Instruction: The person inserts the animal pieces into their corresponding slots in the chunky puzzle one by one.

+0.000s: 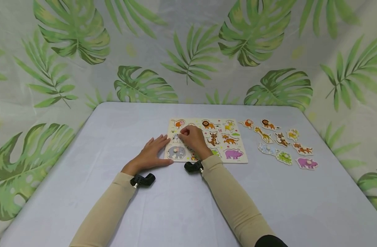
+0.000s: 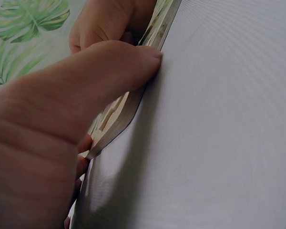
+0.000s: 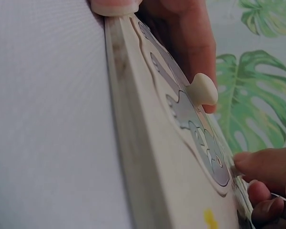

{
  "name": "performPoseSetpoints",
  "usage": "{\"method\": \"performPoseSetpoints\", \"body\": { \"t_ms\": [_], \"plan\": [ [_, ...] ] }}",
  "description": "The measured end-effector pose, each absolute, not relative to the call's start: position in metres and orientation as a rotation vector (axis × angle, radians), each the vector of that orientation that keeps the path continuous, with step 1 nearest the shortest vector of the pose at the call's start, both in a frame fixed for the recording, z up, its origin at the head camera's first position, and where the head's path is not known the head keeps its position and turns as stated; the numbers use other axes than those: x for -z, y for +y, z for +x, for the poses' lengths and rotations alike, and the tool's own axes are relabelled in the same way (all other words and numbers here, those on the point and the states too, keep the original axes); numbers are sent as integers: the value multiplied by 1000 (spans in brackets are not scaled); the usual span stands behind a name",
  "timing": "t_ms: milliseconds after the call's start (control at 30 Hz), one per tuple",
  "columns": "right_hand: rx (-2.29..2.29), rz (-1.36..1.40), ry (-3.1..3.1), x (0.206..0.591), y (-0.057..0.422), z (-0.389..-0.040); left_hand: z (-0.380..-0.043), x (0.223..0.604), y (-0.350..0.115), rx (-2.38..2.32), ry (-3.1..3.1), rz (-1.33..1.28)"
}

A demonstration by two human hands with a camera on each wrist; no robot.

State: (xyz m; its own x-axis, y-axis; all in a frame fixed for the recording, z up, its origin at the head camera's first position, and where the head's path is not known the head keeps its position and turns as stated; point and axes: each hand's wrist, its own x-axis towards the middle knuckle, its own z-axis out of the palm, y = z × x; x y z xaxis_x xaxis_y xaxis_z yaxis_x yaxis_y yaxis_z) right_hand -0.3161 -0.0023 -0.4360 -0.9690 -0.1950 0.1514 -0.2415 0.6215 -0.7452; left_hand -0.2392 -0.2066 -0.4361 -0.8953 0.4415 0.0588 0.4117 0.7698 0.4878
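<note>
A wooden animal puzzle board (image 1: 245, 158) lies flat on the table. My right hand (image 1: 195, 139) is over its left part, thumb and fingertips pinching the zebra piece (image 1: 175, 138) at the zebra's place; whether it sits fully down cannot be told. Just below, the elephant piece (image 1: 176, 153) is in its recess, its round knob (image 3: 203, 90) standing up in the right wrist view. My left hand (image 1: 152, 151) rests at the board's left side, fingers extended, thumb (image 2: 119, 64) against the near edge. The right hand hides the board's middle-left pictures.
Loose knobbed animal pieces lie right of the board, including a monkey (image 1: 248, 123), lion (image 1: 270, 125), giraffe (image 1: 263, 134), kangaroo (image 1: 282, 140), tiger (image 1: 303, 149) and purple hippo (image 1: 307, 163). A white cloth covers the table (image 1: 176, 206); a leaf-print curtain (image 1: 204, 92) hangs behind.
</note>
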Motion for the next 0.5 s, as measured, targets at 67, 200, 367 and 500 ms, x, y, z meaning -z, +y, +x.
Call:
{"method": "performPoseSetpoints", "body": {
  "t_ms": [67, 200, 367, 500],
  "plan": [
    [-1314, 380, -2766, 436, -2, -317, -239, 436, -207, -781, 2903, 703],
    [-1335, 376, -2764, 437, -1, -318, -240, 438, -206, -775, 2907, 710],
    [-1346, 378, -2750, 438, 0, -318, -240, 439, -206, -766, 2909, 707],
    [-1403, 368, -2716, 438, 2, -318, -240, 439, -206, -760, 2910, 702]
  ]
}}
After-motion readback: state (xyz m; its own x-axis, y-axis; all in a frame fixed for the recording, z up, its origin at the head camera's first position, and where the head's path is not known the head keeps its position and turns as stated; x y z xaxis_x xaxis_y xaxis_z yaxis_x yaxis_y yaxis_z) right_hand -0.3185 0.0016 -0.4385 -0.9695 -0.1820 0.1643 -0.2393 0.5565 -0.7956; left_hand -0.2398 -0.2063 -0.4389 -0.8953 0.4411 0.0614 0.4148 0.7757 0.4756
